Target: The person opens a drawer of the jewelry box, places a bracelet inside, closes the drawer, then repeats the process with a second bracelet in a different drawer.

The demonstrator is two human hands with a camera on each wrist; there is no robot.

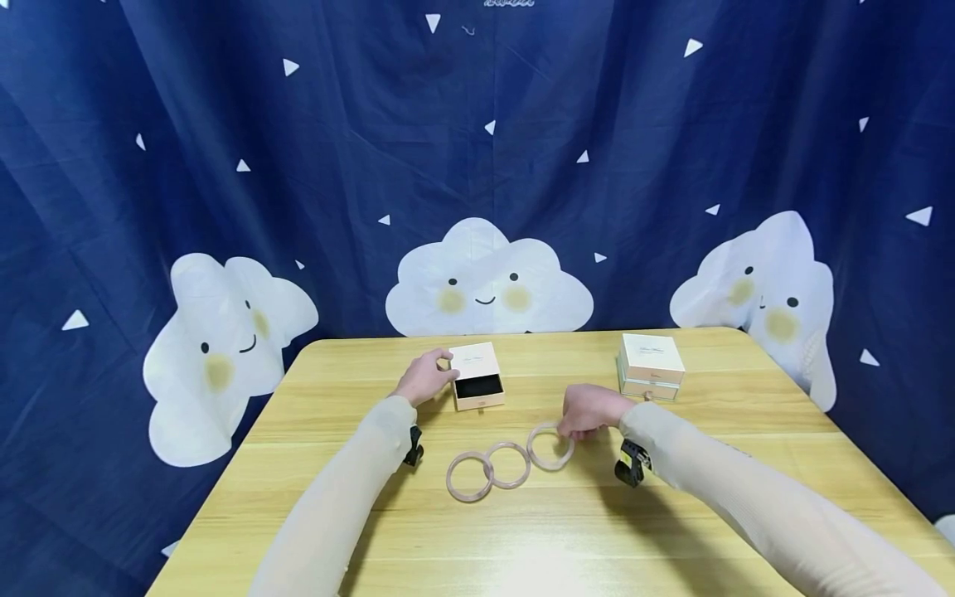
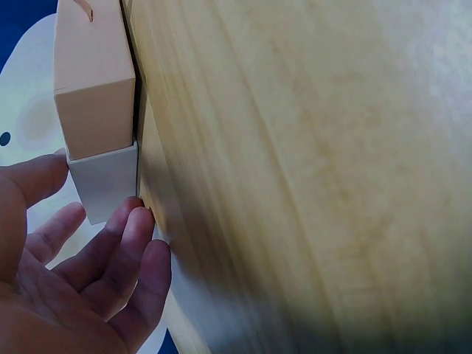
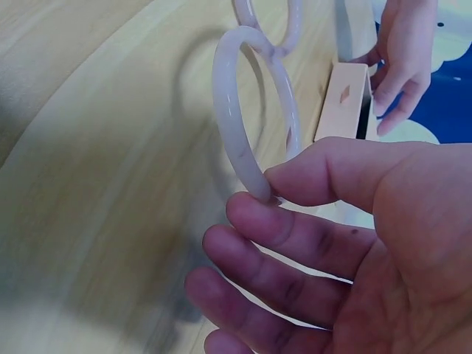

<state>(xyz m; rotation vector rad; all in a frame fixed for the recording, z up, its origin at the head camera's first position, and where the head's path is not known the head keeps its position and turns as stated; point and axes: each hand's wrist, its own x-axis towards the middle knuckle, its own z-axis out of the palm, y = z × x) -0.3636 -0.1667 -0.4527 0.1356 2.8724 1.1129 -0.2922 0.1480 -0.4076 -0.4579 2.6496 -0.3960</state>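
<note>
White and glossy, a round bangle (image 3: 226,96) is pinched by thumb and forefinger of the right hand (image 1: 593,408), beside two pinkish rings (image 1: 489,469). A white-and-pink drawer box (image 1: 474,360), already pulled open, is gripped by the left hand (image 1: 425,378); no bangle is seen inside.

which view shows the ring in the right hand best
Right wrist: the ring is largest there, pinched by the right hand. The head view shows it small, partly covered by the hand; the left wrist view misses it.
</note>
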